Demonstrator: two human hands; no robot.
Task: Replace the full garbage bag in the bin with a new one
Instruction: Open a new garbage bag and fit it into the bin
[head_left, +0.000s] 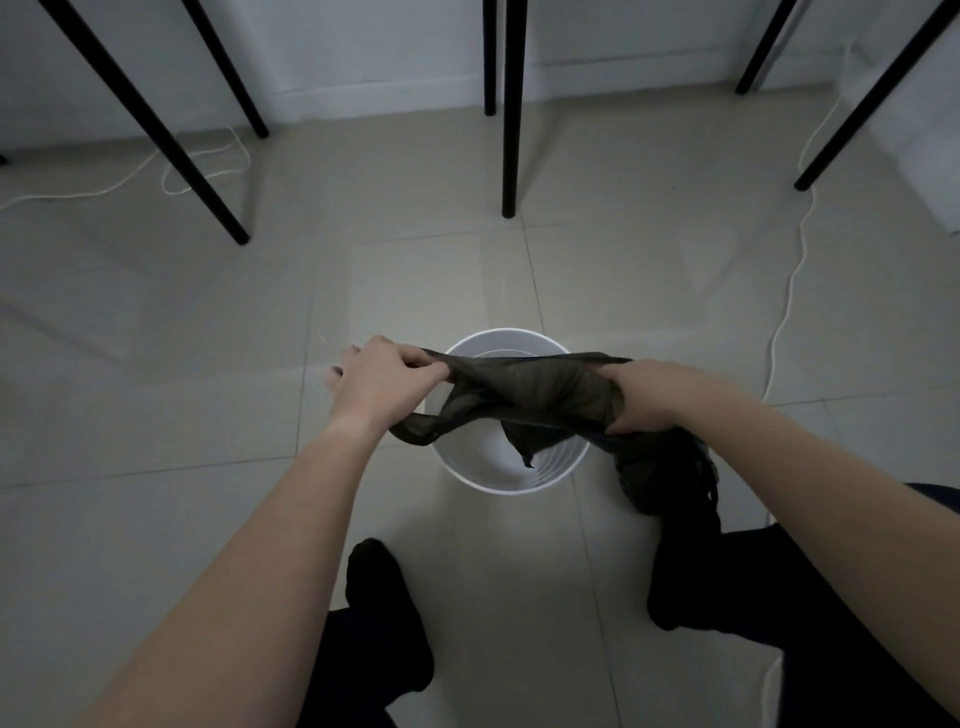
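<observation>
While dark-socked feet (387, 623) are standing on the tiled floor (208, 415), the left hand (382, 382) and the right hand (644, 397) are each gripping the dark garbage bag (540, 395), stretching it between them over the open white bin (498, 488), its bunched remainder hanging beneath the right hand. Farther off, black furniture legs (511, 130) are standing beside a white cable (784, 312).

The tiled floor (156, 338) bore a white bin (511, 480) near its middle, with a black-socked foot (387, 613) at the bin's 7 o'clock and another foot (680, 571) at 4. Black legs (509, 156) stood at 10, 12 and 2 o'clock. A white cable (197, 161) lay looped at 10, and a second cable (789, 291) trailed at 3.
</observation>
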